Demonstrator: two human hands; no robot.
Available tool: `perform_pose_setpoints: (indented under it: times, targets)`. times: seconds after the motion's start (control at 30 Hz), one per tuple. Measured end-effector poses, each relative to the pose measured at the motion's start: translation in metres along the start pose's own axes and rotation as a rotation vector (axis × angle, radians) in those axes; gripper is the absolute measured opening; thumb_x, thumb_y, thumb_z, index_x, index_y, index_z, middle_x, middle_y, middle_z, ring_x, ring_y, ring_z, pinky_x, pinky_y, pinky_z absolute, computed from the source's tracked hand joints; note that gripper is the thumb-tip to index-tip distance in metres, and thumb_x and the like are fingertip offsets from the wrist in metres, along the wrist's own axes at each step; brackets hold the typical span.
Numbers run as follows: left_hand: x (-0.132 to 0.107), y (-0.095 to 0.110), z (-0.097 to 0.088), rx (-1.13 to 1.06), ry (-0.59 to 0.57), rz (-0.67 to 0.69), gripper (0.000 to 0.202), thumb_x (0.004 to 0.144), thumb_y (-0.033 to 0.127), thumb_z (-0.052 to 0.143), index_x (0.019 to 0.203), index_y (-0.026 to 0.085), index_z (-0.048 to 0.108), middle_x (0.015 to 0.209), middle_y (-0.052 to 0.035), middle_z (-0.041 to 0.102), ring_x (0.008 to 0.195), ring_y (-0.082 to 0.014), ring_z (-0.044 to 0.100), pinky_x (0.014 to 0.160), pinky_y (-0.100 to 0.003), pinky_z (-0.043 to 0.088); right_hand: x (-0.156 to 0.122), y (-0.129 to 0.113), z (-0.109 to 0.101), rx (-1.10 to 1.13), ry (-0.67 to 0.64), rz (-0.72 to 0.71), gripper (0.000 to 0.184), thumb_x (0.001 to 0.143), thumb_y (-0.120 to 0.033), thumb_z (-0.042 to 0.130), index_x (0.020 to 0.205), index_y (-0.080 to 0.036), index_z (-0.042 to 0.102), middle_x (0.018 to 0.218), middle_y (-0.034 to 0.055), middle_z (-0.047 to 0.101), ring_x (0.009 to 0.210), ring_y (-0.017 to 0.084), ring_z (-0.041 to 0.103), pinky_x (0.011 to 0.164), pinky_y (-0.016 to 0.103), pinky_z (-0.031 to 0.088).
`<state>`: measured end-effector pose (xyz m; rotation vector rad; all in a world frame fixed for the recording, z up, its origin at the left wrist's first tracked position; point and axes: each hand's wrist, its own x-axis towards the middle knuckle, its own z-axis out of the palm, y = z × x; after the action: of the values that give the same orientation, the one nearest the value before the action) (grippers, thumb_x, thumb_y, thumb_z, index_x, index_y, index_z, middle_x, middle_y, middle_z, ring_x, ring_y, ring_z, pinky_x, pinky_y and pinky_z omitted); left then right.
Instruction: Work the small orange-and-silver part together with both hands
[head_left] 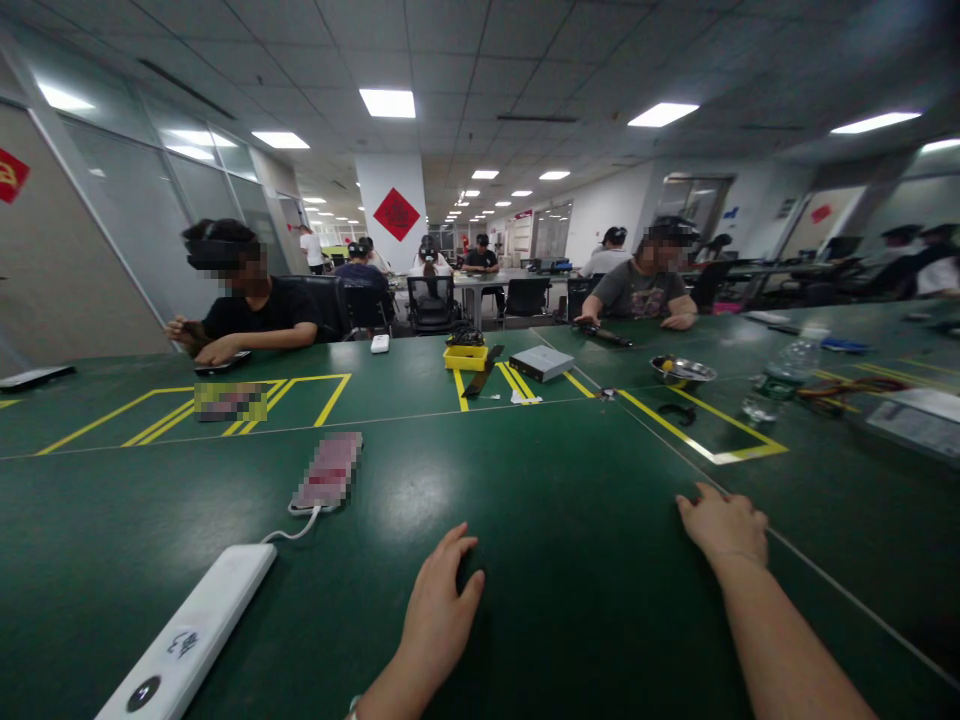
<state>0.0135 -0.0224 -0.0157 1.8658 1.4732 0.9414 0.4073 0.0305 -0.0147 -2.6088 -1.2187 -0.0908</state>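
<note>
My left hand (441, 605) hovers at or just above the green table (570, 560), its fingers loosely stretched and nothing in them. Farther right, my right hand (724, 525) rests palm down by a seam in the tabletop, fingers spread and holding nothing. A phone (328, 472) lies left of my left hand, its screen blurred out. From it a white cable (296, 533) runs to a long white power bank (191, 640) near the front left edge of the view. Neither hand touches any of these.
Across the table are a yellow box (465, 358) with dark items, a grey metal box (540, 362), a steel bowl (682, 371) and a plastic water bottle (784, 378). Yellow tape (739, 457) marks rectangles. Two people in headsets sit opposite, one handling a dark tool (611, 337).
</note>
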Motion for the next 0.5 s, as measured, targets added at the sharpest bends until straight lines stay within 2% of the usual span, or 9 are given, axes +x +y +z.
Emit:
perform_pose_setpoints:
  times: [0.07, 0.2, 0.37, 0.5]
  targets:
    - [0.000, 0.000, 0.000, -0.009, 0.011, -0.009, 0.032, 0.073, 0.021, 0.047, 0.104, 0.022, 0.053, 0.125, -0.0063, 0.046, 0.115, -0.0199, 0.041, 0.096, -0.040, 0.030, 0.004, 0.006, 0.006, 0.001, -0.011, -0.014, 0.047, 0.074, -0.040, 0.040, 0.110, -0.013, 0.054, 0.104, 0.0213, 0.049, 0.094, 0.034, 0.047, 0.072, 0.042, 0.039]
    - [0.000, -0.001, 0.000, -0.042, 0.017, -0.015, 0.031, 0.072, 0.021, 0.047, 0.103, 0.023, 0.054, 0.125, -0.0058, 0.046, 0.113, -0.0196, 0.043, 0.096, -0.039, 0.031, 0.007, 0.001, 0.008, 0.037, 0.001, -0.055, 0.039, 0.073, -0.025, 0.037, 0.102, -0.010, 0.056, 0.097, 0.0190, 0.055, 0.088, 0.028, 0.053, 0.071, 0.036, 0.041]
    - [0.000, -0.002, 0.000, -0.072, 0.043, 0.003, 0.029, 0.071, 0.021, 0.049, 0.099, 0.022, 0.056, 0.122, -0.0065, 0.048, 0.112, -0.0210, 0.044, 0.094, -0.040, 0.033, 0.003, -0.006, 0.001, 0.038, -0.073, -0.063, 0.029, 0.072, -0.025, 0.037, 0.086, -0.012, 0.060, 0.088, 0.0149, 0.058, 0.080, 0.026, 0.055, 0.066, 0.035, 0.042]
    - [-0.001, -0.002, 0.001, -0.041, 0.021, 0.000, 0.027, 0.073, 0.022, 0.047, 0.099, 0.022, 0.056, 0.123, -0.0066, 0.047, 0.112, -0.0205, 0.043, 0.094, -0.040, 0.032, 0.002, -0.007, -0.001, 0.026, -0.072, -0.085, 0.028, 0.073, -0.024, 0.037, 0.084, -0.013, 0.060, 0.089, 0.0140, 0.058, 0.082, 0.026, 0.054, 0.067, 0.034, 0.042]
